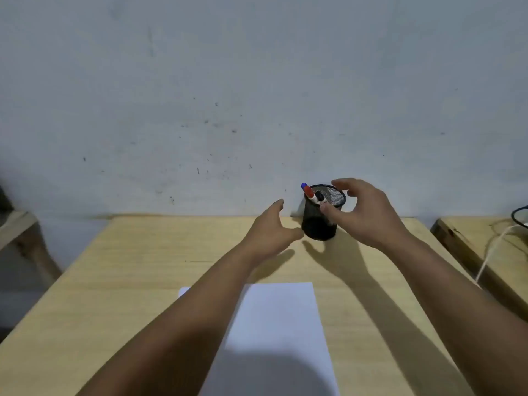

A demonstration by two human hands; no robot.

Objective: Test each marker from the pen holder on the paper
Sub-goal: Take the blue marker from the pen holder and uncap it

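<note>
Pen holder point(321, 221): black wire mesh, round, open-topped, upright at the far edge of the table, close to the wall.
Markers point(313, 195): three seen standing in the holder, leaning left; blue cap, red cap, black cap; white barrel on one.
Paper point(278, 332): white sheet, flat, near edge of table, partly under the left forearm.
Table point(128, 281): pale wood grain, smooth; bare surface between paper and holder.
Wall point(200, 95): grey-white, scuffed and speckled.
Left hand point(271, 228): fingers spread loosely, empty, just left of the holder; contact not determinable.
Right hand point(363, 212): curved wide open around the holder's rim, thumb at the near wall, nothing gripped.
Side bench point(471, 241): wooden, right, with white cable.
</note>
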